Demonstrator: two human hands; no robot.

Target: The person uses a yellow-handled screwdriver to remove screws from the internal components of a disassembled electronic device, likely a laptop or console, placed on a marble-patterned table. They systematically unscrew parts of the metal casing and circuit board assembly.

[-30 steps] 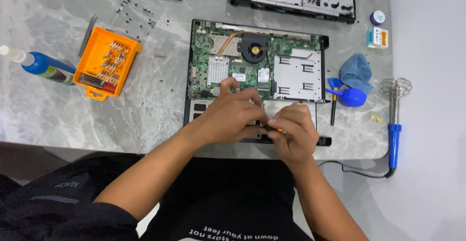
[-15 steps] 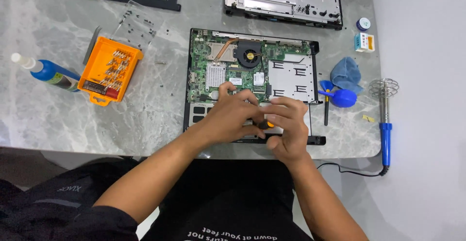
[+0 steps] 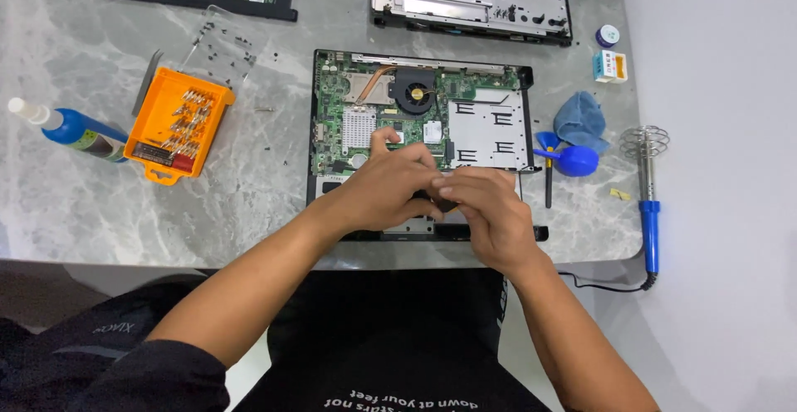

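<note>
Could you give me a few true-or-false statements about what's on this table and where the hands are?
1. Both hands, the left hand and right hand, meet over the front edge of the opened laptop. True.
2. The orange bit case lies right of the laptop. False: it lies left of it.
3. The soldering iron has a blue handle. True.
4. The laptop's fan is covered by a hand. False: it is exposed, beyond the hands.

Bright even overhead light, soft shadows under forearms, mild glare on marble tabletop (image 3: 75, 204), sharp focus, slight edge distortion
</note>
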